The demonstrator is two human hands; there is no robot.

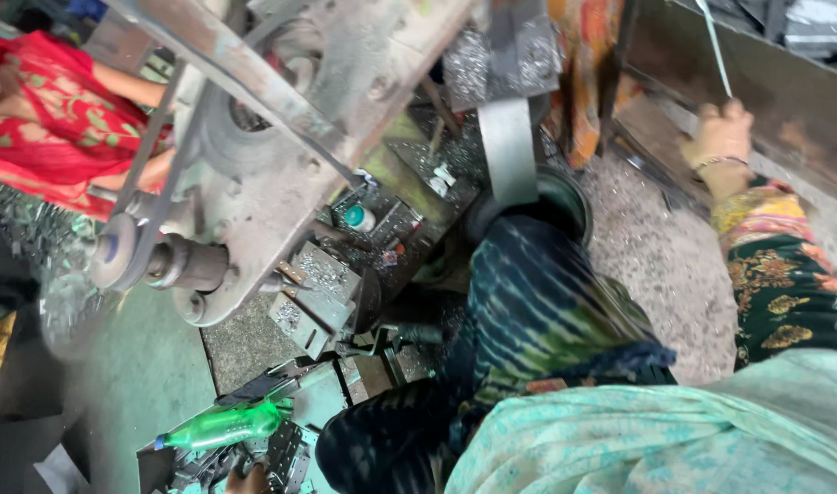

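— What does the head view show of the right hand?

— The right hand (722,135) is raised at the upper right, fingers curled tight around a thin metal strip (716,50) that runs up and away from it toward the top edge. A bangle sits at the wrist, above a patterned sleeve (784,274).

— Where is that strip in relation to the rest?

— It stands in front of a long brown metal panel (784,101), well apart from the big grey press machine (281,137) on the left half of the picture.

— And the left hand?

— Only a sliver of what may be fingers (249,477) shows at the bottom edge, beside stamped metal pieces (286,457); I cannot tell whether it is spread or closed.

— Anything else near it?

— A green plastic bottle (222,425) lies on its side just above that spot. Higher up, metal shavings (322,272) cover the machine's bed. Another person in red clothing (57,119) sits at the far left behind the machine.
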